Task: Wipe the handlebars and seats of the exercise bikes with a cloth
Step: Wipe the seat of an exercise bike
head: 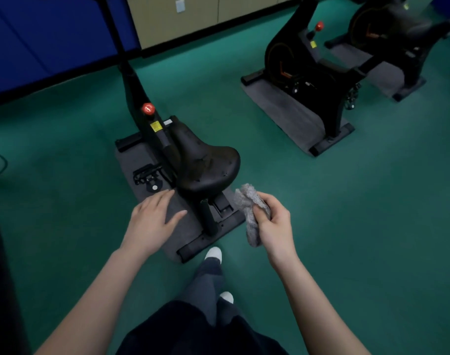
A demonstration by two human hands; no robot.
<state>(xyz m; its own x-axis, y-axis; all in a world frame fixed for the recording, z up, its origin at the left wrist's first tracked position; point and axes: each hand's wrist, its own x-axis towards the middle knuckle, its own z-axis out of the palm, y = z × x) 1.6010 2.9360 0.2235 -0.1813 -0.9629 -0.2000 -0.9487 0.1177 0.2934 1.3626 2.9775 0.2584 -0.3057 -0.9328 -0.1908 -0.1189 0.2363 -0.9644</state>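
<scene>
- Step in hand, my read: wiping the seat [206,162] of the nearest bike [139,98] — the cloth [249,208] isn't on it yet.
- To do it well: spread the bunched cloth flat, sweep nose to rear w/ firm pressure, incl. the side edges.
- Right hand [276,226]: grip curled round the grey cloth, thumb on top, held just beside the seat's rear-right edge.
- Left hand [152,221]: fingers straight and spread, holds nothing — hovers near the seat's left side; could steady it.

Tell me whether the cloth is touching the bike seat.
Apart. The head view shows the cloth, gripped in the right hand, just behind the seat, with a sliver of floor between them.
</scene>
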